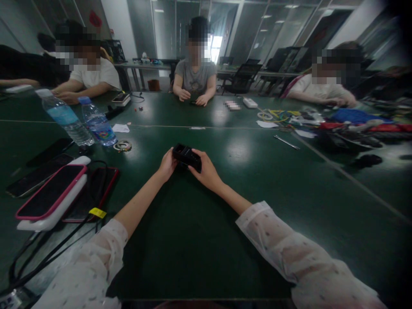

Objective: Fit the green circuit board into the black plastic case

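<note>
A small black device [186,155] with a boxy shape is held between both hands, over the middle of the green table [193,240]. My left hand [168,165] grips its left end, with the fingers partly hidden behind it. Around its right end my right hand [205,171] is closed, the thumb along the near side. What lies under the device is too dark to make out.
Phones, one pink-edged [53,193], and black cables [48,262] lie at the left. Behind them two water bottles [98,122] lean beside a bracelet [122,146]. A wrench [286,142] and cable clutter [280,116] are at the right. Three people sit across the table.
</note>
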Action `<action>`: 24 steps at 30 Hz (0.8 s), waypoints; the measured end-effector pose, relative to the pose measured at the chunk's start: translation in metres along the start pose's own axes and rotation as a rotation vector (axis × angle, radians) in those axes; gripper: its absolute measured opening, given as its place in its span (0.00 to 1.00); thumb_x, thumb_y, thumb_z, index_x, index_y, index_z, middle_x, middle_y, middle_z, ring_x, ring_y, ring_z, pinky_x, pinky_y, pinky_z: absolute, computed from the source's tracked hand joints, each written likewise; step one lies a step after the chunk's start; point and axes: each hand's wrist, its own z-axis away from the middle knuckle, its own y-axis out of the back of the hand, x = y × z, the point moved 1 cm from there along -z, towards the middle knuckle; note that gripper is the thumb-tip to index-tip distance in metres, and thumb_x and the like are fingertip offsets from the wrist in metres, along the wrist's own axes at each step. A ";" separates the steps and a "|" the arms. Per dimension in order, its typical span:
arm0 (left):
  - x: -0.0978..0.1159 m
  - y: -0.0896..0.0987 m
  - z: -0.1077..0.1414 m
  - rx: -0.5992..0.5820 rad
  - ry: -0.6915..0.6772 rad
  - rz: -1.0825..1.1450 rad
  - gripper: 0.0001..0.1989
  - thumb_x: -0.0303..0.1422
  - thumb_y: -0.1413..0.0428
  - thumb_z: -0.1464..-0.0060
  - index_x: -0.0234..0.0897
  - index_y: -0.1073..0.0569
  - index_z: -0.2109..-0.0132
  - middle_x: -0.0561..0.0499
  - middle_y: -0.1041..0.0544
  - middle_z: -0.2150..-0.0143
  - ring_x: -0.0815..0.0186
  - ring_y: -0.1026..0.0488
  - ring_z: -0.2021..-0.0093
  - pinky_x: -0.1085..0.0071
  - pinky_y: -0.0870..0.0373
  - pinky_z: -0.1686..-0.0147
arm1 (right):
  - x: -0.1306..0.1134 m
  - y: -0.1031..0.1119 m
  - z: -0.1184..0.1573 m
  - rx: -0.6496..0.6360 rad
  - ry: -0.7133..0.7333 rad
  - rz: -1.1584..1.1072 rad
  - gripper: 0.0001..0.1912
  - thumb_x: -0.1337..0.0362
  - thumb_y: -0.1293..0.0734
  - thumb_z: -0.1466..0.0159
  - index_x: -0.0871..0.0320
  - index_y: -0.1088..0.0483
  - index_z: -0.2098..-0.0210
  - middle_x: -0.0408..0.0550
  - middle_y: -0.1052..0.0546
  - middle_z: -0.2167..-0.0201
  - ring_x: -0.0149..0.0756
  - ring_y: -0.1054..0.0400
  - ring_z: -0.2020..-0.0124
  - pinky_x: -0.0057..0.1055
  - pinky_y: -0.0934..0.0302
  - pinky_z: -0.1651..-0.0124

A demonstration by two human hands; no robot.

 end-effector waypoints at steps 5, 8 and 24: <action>0.001 -0.002 0.001 0.008 0.000 -0.004 0.10 0.37 0.49 0.41 0.35 0.27 0.61 0.50 0.25 0.67 0.67 0.28 0.65 0.70 0.36 0.60 | 0.000 0.000 0.000 -0.001 0.002 0.003 0.32 0.65 0.36 0.38 0.50 0.51 0.37 0.54 0.35 0.44 0.48 0.37 0.43 0.53 0.38 0.43; 0.000 0.000 0.000 -0.005 -0.007 0.005 0.10 0.37 0.50 0.41 0.35 0.27 0.61 0.49 0.24 0.66 0.67 0.28 0.64 0.70 0.35 0.59 | -0.001 0.001 0.000 -0.006 0.001 0.005 0.32 0.66 0.36 0.38 0.50 0.51 0.37 0.54 0.35 0.44 0.48 0.37 0.44 0.52 0.38 0.43; -0.001 0.002 -0.001 -0.019 -0.001 -0.014 0.11 0.37 0.49 0.41 0.36 0.27 0.61 0.49 0.24 0.64 0.66 0.28 0.62 0.69 0.35 0.58 | -0.004 0.001 0.001 -0.006 0.014 0.024 0.31 0.65 0.36 0.37 0.52 0.51 0.37 0.56 0.35 0.47 0.48 0.37 0.47 0.50 0.37 0.45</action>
